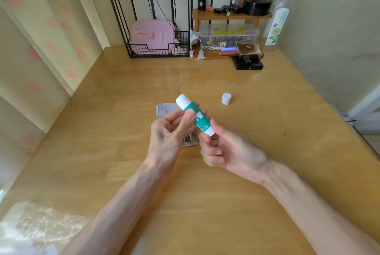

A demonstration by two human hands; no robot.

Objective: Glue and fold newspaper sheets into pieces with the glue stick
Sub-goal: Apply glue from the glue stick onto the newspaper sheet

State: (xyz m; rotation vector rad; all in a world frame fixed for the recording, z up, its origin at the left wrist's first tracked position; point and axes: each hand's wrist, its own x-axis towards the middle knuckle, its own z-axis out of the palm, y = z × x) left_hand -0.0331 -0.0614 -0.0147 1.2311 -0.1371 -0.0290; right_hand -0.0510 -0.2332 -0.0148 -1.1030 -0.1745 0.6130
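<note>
A green and white glue stick is held slanted above the wooden table, its white tip pointing up and left. My left hand grips its green barrel between thumb and fingers. My right hand pinches the white base end of the stick. The stick's white cap stands alone on the table, off to the right. A small folded newspaper piece lies flat on the table beneath my hands, mostly hidden by them.
At the back of the table stand a black wire basket with a pink item, a clear plastic box under a small wooden shelf, black boxes and a tall clear bottle. A curtain hangs at left.
</note>
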